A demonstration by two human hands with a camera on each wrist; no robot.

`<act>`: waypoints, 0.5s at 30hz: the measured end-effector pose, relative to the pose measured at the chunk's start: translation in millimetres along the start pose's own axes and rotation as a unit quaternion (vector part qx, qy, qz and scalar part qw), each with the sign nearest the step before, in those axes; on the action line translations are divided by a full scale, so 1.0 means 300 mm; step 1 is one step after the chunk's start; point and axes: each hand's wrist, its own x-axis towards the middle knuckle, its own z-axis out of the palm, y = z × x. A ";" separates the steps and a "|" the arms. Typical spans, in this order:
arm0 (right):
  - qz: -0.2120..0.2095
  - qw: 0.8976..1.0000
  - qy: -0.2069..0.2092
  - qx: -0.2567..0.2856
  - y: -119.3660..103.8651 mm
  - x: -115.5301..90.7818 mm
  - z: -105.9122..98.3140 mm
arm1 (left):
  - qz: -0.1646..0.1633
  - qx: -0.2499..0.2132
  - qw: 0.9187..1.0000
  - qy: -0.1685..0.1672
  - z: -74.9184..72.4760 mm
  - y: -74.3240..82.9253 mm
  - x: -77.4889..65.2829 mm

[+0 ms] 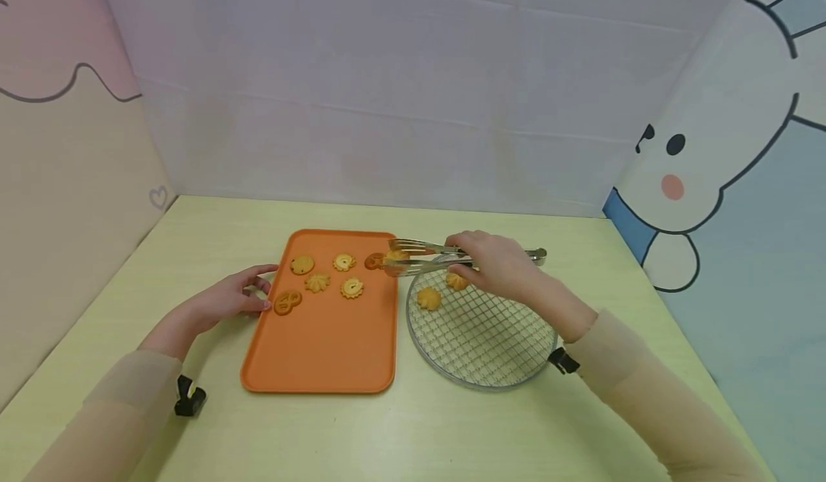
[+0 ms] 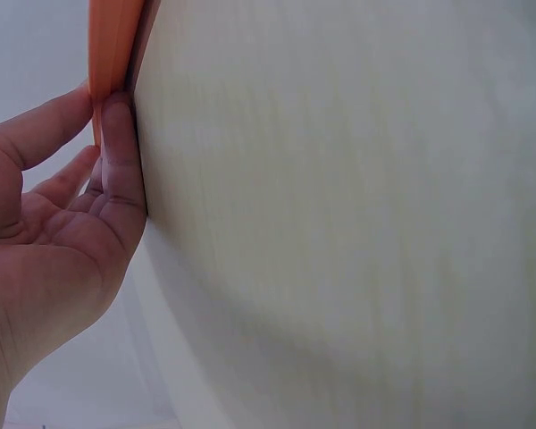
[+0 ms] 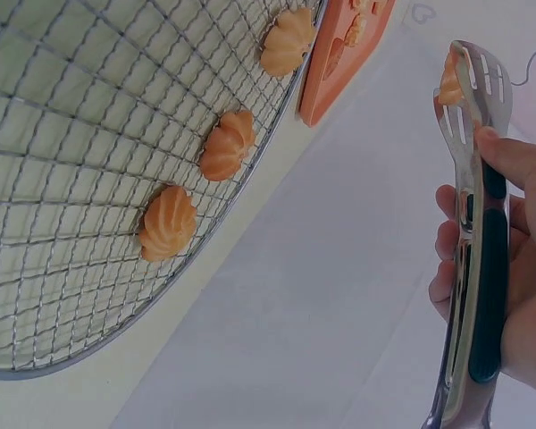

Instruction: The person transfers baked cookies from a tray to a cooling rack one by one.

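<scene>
My left hand [image 1: 226,299] is at the left edge of an orange tray [image 1: 323,353], pinching its rim between thumb and fingers in the left wrist view. In my right hand [image 1: 500,263] I grip metal tongs [image 3: 491,286] with dark green handle grips. A golden cookie [image 3: 450,79] sits between the slotted ends of the tongs, above the tray's right edge in the head view. On the tray lie several cookies, among them a pretzel-shaped one [image 1: 287,302], a round one [image 1: 302,265] and a ring-shaped one [image 1: 351,288].
Right of the tray stands a round wire rack [image 1: 490,338]. Three swirled cookies lie on it, seen in the right wrist view: a near one [image 3: 168,223], a middle one [image 3: 228,146] and a far one [image 3: 288,42]. Behind the pale table [image 1: 400,439] rises a wall [image 1: 387,109].
</scene>
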 end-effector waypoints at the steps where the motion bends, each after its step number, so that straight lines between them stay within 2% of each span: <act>1: -0.001 1.000 0.004 0.001 0.004 -0.007 -0.006 | 0.000 0.000 1.000 0.001 0.001 0.000 0.000; 9: 0.011 1.000 0.021 0.007 0.035 -0.074 -0.041 | 0.005 0.002 1.000 0.001 0.003 0.002 -0.002; 15: 0.019 0.999 0.044 0.001 0.061 -0.131 -0.042 | 0.000 -0.004 1.000 0.001 0.001 0.004 -0.001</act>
